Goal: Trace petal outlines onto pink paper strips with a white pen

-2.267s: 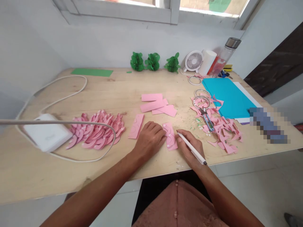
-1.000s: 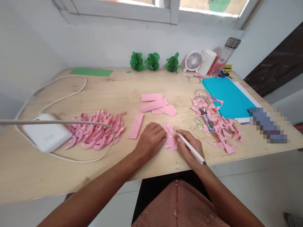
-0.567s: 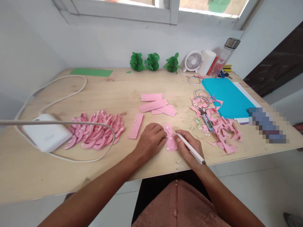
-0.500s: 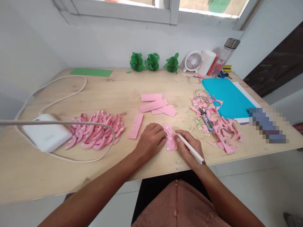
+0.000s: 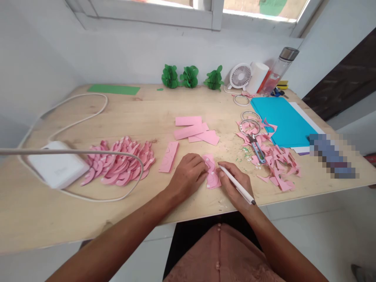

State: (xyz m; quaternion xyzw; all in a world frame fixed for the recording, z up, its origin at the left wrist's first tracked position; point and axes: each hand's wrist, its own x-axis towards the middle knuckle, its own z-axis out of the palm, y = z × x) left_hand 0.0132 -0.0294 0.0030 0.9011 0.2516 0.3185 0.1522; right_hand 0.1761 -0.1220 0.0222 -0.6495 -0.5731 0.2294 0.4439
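A pink paper strip (image 5: 212, 175) with curved outlines and small white patches lies between my hands near the table's front edge. The fingers of my left hand (image 5: 189, 174) are curled together at its left side, touching it. In my right hand (image 5: 235, 184) is a white pen (image 5: 237, 184), its tip pointing up and left beside the strip's right edge. Left of my left hand lies another marked pink strip (image 5: 169, 157). Several plain pink strips (image 5: 190, 131) overlap beyond my hands.
A pile of pink cut pieces (image 5: 125, 162) lies left, by a white box (image 5: 60, 166) and cable. Pink scraps (image 5: 280, 166), blue snips (image 5: 257, 150), tape rolls and blue sheets (image 5: 283, 121) are right. Green paper shapes (image 5: 189, 77), a fan (image 5: 240, 76) and a bottle (image 5: 277, 72) stand behind.
The pink strip between my hands has shifted very slightly, and a curved outline near its lower end shows more clearly. My hands have barely moved; the pen remains in my right hand.
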